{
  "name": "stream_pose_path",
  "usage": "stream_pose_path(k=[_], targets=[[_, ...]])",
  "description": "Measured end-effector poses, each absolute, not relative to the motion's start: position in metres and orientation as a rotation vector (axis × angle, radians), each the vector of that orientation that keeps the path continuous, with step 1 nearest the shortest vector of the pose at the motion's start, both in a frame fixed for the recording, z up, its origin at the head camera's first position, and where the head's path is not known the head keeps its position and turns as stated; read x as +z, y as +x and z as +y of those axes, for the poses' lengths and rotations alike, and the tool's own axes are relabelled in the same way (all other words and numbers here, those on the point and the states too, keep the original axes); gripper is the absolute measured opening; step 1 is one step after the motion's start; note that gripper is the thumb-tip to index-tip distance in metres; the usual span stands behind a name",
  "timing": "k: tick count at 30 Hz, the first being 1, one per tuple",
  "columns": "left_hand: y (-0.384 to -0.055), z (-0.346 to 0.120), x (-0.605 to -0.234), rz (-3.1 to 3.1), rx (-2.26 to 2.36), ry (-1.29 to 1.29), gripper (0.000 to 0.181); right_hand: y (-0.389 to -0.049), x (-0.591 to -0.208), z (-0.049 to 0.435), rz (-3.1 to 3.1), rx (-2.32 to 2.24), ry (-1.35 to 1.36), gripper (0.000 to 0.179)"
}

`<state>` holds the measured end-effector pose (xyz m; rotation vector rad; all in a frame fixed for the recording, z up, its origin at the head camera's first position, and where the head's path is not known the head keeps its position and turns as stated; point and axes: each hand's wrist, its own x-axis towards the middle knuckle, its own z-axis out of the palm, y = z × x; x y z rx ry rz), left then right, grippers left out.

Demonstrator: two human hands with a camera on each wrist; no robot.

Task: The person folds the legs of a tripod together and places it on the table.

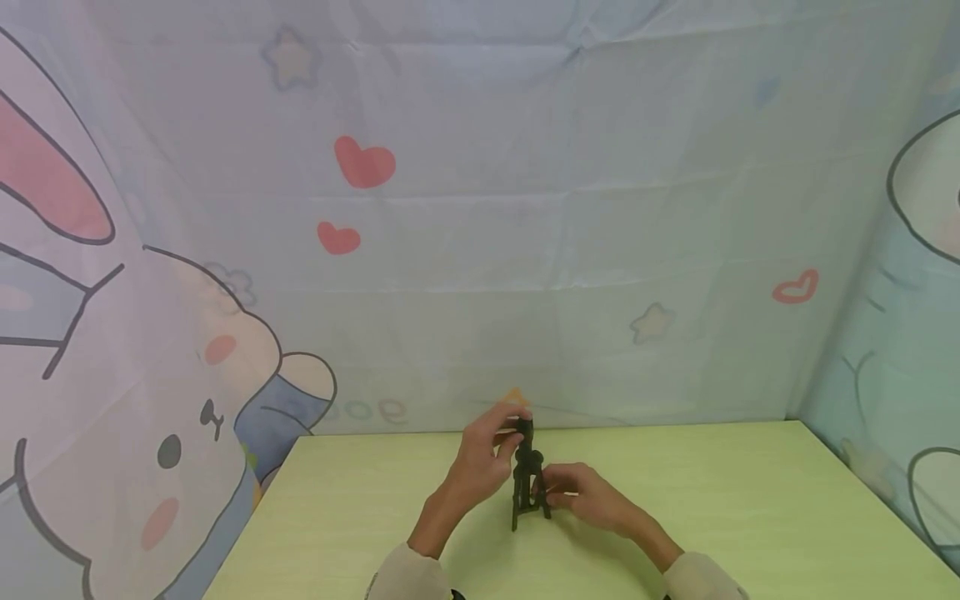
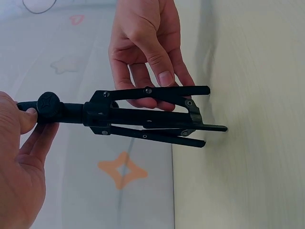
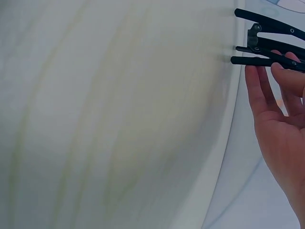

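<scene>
A small black tripod [image 1: 522, 483] stands upright near the middle of the table, its legs partly spread. Around its upper post, just by a round knob [image 2: 48, 105], the thumb and fingers of my left hand [image 1: 480, 457] are curled. Lower down, my right hand [image 1: 592, 498] pinches one leg [image 2: 178, 90] between thumb and fingers. In the right wrist view, the right hand [image 3: 281, 119] has its thumb on one side of that leg and fingers behind. The tripod's top is hidden by the left hand in the left wrist view.
The pale yellow-green table [image 1: 750, 492] reaches back to a hanging cloth [image 1: 480, 333] printed with hearts and stars. A printed rabbit [image 1: 127, 467] covers the cloth on the left side. Another cloth [image 1: 892, 350] hangs along the right edge.
</scene>
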<state>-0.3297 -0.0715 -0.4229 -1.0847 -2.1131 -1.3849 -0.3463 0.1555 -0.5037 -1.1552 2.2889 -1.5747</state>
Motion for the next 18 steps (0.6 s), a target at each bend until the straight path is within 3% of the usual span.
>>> stream_pose_path(k=[18], targets=[[-0.3289, -0.0725, -0.4232, -2.114, -1.419, -1.078, 0.036, -0.3471, -0.5021, 0.1553, 2.241, -1.562, -1.169, 0.02]])
